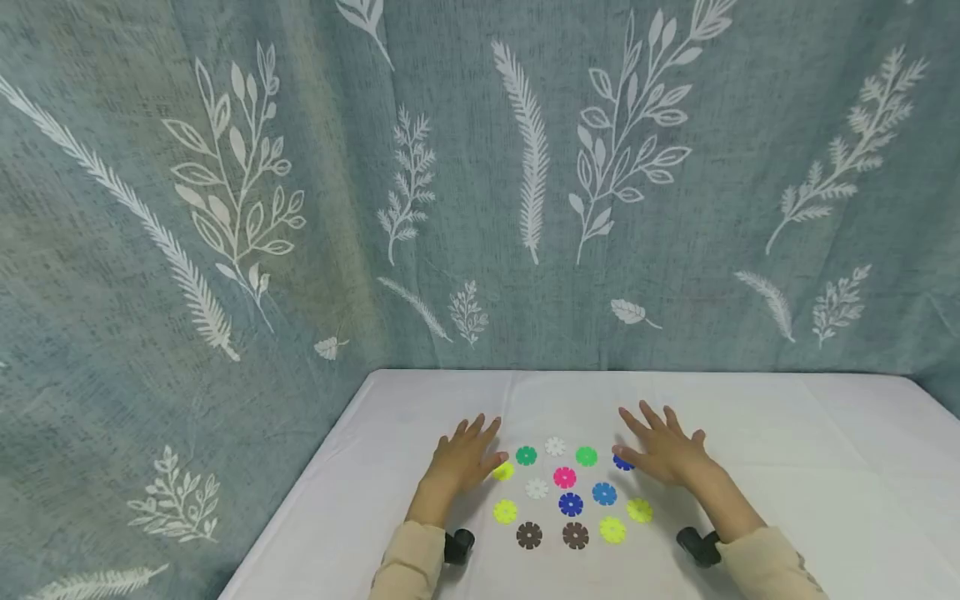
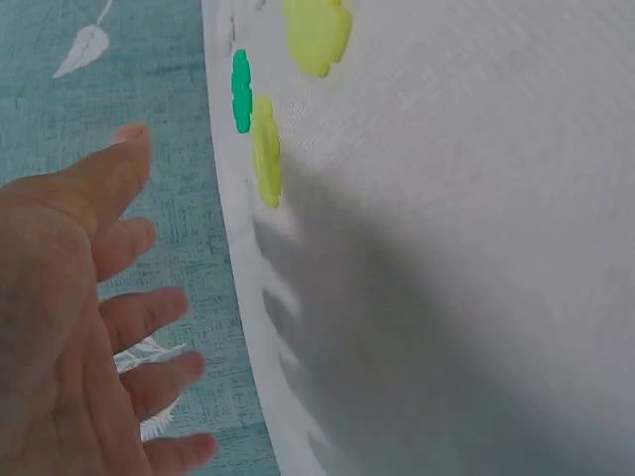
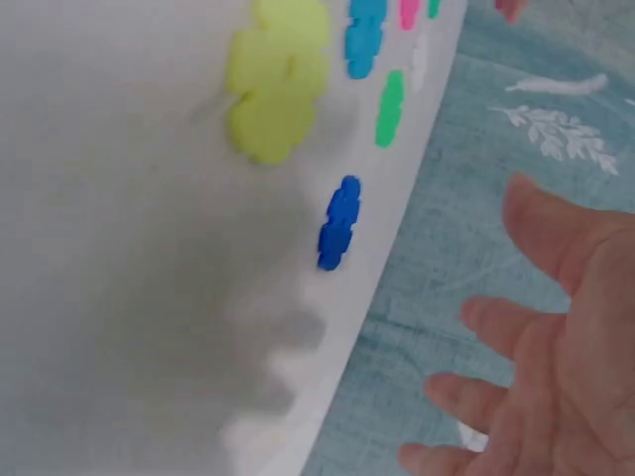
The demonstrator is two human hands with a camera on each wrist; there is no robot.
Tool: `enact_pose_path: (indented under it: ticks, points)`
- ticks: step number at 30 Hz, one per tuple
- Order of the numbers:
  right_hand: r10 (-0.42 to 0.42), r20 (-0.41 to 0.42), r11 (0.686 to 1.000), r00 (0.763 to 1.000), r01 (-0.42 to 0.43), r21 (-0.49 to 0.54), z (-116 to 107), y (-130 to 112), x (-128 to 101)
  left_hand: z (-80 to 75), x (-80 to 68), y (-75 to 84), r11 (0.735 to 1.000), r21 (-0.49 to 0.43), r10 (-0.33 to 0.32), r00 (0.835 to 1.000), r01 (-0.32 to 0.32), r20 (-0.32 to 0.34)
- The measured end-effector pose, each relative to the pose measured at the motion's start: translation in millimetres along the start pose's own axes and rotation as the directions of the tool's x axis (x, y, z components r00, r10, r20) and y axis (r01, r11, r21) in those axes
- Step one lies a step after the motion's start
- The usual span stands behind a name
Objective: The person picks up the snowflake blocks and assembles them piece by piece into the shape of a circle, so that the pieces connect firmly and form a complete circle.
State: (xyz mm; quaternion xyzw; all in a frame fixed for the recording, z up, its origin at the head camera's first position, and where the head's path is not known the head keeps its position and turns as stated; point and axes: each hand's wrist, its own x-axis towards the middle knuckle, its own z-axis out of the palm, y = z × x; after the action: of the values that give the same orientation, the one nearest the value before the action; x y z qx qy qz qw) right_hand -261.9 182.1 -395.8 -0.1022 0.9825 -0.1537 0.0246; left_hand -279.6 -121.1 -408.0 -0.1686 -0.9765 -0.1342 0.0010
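Several flat, notched plastic discs lie spread between my two hands, among them a pink disc (image 1: pixel 565 477), a dark blue disc (image 1: pixel 571 504), a light blue disc (image 1: pixel 604 494) and a brown disc (image 1: pixel 528 536). My left hand (image 1: pixel 461 460), fingers spread, hovers at the left of the group; its thumb overlaps a yellow disc (image 1: pixel 503 472) in the head view. At the right, my right hand (image 1: pixel 663 450) is spread the same way, its thumb over another dark blue disc (image 3: pixel 339 223). Both palms hold nothing, and in the wrist views shadows fall on the cloth below them.
A white cloth covers the table (image 1: pixel 840 467). Behind it and along the left hangs a blue-green curtain (image 1: pixel 480 167) with white leaf patterns. Black wrist devices sit under both forearms, one at the left wrist (image 1: pixel 459 547), one at the right wrist (image 1: pixel 699 547).
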Motion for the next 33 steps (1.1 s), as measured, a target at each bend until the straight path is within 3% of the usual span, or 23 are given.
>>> enact_pose_path:
  ticks: [3,8,13,18,27,30,33]
  points:
    - [-0.065,-0.050,0.998,0.997,0.064,-0.012,-1,5,0,0.2,-1.5,-2.9,0.999,-0.023,0.042,0.999,-0.043,-0.026]
    - [-0.158,-0.107,0.987,0.982,0.155,-0.030,1,22,5,5.2,0.3,-10.4,0.980,-0.176,0.080,0.993,-0.095,-0.091]
    - [-0.190,-0.070,0.980,0.979,0.194,0.045,8,32,17,11.1,5.1,-14.5,0.948,-0.305,0.080,0.995,-0.096,-0.064]
    - [-0.185,-0.043,0.980,0.982,0.187,0.062,16,31,22,14.0,6.4,-14.7,0.940,-0.327,0.083,0.995,-0.098,-0.061]
    - [-0.216,-0.132,0.973,0.967,0.225,0.052,17,26,23,17.1,8.4,-14.7,0.948,-0.304,0.071,0.993,-0.096,-0.092]
    - [-0.209,-0.125,0.971,0.970,0.221,0.092,16,27,23,15.6,9.2,-15.5,0.933,-0.340,0.091,0.992,-0.117,-0.092]
    - [-0.224,-0.134,0.961,0.965,0.241,0.131,15,27,22,12.2,8.3,-15.7,0.902,-0.411,0.109,0.990,-0.134,-0.085]
